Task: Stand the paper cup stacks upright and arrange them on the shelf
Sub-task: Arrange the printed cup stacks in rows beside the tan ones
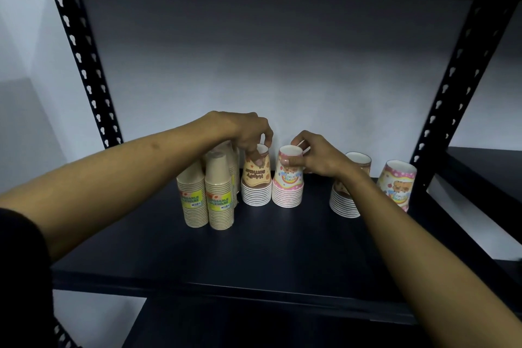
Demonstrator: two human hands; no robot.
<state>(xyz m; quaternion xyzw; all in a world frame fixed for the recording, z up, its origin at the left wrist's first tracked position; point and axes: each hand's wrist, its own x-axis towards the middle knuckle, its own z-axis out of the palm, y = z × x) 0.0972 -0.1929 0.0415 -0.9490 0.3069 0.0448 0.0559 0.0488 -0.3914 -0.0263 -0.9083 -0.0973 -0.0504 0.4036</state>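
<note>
While your left hand [248,133] pinches the top of the brown-print stack [256,181] and your right hand [313,155] pinches the pink-print stack [288,183], both stacks stand vertical, rims down and bases up, touching at the middle of the dark shelf [254,248]. At nine o'clock, plain kraft stacks [207,198] stand upside down too. At three o'clock, two more printed stacks [397,182] stand apart, the far one tilted.

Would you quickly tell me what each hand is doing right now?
Left hand: closed, pinching the top of the brown printed cup stack.
Right hand: closed, pinching the top of the pink printed cup stack.
</note>
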